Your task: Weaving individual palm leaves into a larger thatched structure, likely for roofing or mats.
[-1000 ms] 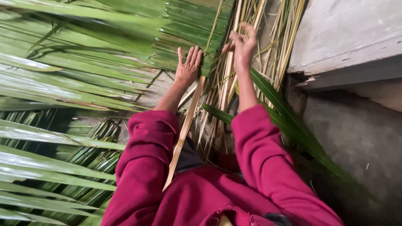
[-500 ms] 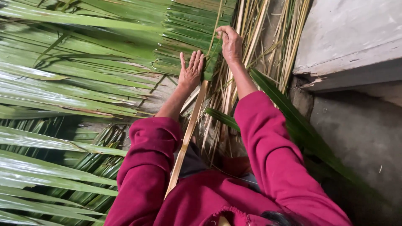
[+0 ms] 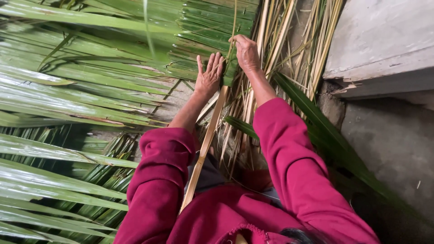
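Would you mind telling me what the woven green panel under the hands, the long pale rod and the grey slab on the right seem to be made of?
Woven panel: fresh palm-type leaflets, glossy green, folded in overlapping strips. Left hand lies flat on it; right hand pinches a thin strand.
Pale rod: probably a split leaf midrib or cane, matt tan, fibrous.
Grey slab: likely concrete or stone, rough, with a chipped edge.

The left hand [image 3: 209,77] is laid flat on the folded edge of the woven green palm-leaf panel [image 3: 212,31], just left of the right hand [image 3: 246,53]. A long pale wooden slat [image 3: 203,149] is placed below the left hand, between both forearms. Dry pale leaf ribs [image 3: 275,40] are spread beyond and right of the right hand; a grey concrete slab [image 3: 384,40] is set farther right. Loose long green palm fronds [image 3: 54,104] are spread left of the left hand.
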